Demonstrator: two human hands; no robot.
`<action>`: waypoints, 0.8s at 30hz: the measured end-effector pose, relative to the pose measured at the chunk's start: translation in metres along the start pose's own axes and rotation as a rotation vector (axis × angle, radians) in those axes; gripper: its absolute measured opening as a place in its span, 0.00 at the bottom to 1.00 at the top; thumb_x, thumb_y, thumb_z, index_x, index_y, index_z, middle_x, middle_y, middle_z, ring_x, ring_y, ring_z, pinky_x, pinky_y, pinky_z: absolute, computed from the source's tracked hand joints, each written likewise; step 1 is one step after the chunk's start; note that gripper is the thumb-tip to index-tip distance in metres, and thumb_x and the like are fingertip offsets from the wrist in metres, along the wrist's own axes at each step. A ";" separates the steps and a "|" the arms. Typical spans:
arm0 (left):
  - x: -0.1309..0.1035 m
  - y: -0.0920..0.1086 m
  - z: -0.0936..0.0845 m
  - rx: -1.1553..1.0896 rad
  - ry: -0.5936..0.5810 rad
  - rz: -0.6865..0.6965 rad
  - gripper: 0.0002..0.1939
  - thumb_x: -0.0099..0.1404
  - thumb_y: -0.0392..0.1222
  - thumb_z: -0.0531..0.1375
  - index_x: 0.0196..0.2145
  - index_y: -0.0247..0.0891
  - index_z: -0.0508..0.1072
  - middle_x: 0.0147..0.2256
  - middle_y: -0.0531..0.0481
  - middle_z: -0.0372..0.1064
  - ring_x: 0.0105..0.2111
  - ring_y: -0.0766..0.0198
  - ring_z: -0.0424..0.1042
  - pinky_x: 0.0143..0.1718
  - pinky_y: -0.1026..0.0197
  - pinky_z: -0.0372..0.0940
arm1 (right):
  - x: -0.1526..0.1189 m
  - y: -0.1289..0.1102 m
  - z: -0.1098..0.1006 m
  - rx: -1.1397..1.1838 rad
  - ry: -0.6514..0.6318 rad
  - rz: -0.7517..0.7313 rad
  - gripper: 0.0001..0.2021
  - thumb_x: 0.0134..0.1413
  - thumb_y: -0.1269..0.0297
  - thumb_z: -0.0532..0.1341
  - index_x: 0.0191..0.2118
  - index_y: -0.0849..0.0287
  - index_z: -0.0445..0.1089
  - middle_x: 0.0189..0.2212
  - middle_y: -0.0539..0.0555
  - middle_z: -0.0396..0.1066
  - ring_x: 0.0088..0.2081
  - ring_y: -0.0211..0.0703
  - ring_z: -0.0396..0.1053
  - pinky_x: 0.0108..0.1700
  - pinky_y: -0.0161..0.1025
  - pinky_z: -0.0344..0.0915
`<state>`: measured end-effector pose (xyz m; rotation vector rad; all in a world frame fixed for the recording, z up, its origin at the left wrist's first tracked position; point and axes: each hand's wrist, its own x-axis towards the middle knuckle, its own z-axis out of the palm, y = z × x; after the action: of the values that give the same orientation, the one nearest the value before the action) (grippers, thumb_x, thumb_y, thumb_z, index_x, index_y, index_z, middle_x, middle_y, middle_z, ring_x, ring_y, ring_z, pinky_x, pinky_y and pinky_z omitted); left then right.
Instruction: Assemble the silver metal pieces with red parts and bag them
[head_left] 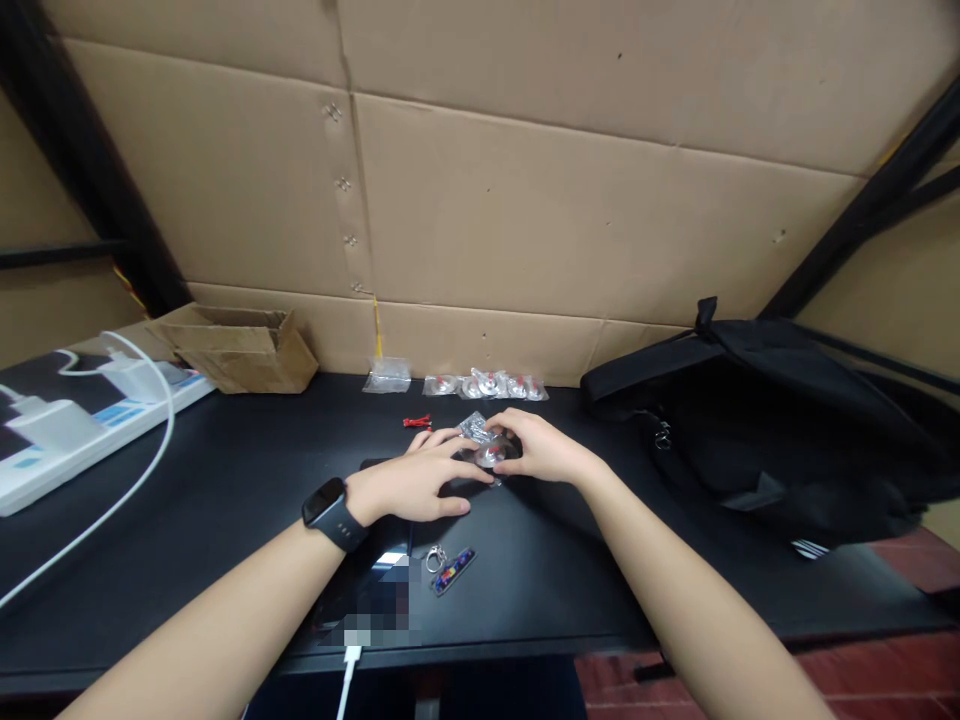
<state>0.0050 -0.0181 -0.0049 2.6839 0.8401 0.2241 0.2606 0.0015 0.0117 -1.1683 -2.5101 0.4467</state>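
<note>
A round silver piece with a red mark (491, 455) lies on the black table under my hands, with clear plastic about it. My right hand (536, 447) curves around it, thumb and fingers closed on its sides. Stretched out from the left, my left hand (424, 475) has its fingers apart, with the fingertips at the piece's left edge. A crumpled clear plastic bag (475, 427) sits just behind the piece. Left of it is a small red cord bundle (417, 422). Nearer me lies a colourful keychain (454, 572) with a metal ring.
Several wrapped round pieces (489, 383) line the back, beside a clear plastic bag (388, 375). A cardboard box (240, 350) and a white power strip (45, 470) with cables stand left. A phone (367, 590) is plugged in near the front edge. A black backpack (787, 420) occupies the right.
</note>
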 end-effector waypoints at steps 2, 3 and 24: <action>0.000 0.000 0.000 -0.001 -0.002 -0.002 0.26 0.66 0.49 0.64 0.60 0.66 0.69 0.69 0.55 0.52 0.69 0.36 0.43 0.65 0.29 0.45 | 0.001 0.001 0.004 -0.032 0.052 0.034 0.27 0.48 0.63 0.73 0.54 0.55 0.69 0.48 0.56 0.69 0.49 0.49 0.69 0.49 0.43 0.66; 0.000 0.000 0.000 -0.002 -0.002 -0.004 0.26 0.65 0.49 0.64 0.60 0.66 0.69 0.69 0.55 0.51 0.69 0.36 0.43 0.65 0.29 0.44 | 0.001 0.001 0.006 -0.049 0.074 0.044 0.27 0.48 0.63 0.73 0.54 0.54 0.69 0.49 0.56 0.69 0.51 0.50 0.68 0.50 0.43 0.66; 0.000 -0.004 -0.001 0.014 -0.005 -0.002 0.26 0.66 0.47 0.64 0.59 0.68 0.69 0.72 0.61 0.45 0.70 0.37 0.41 0.66 0.28 0.41 | 0.017 0.001 0.032 -0.356 0.368 0.226 0.25 0.49 0.56 0.74 0.52 0.51 0.69 0.52 0.59 0.68 0.54 0.59 0.63 0.51 0.53 0.64</action>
<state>0.0026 -0.0153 -0.0051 2.6952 0.8458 0.2121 0.2376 0.0110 -0.0151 -1.5147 -2.1967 -0.1656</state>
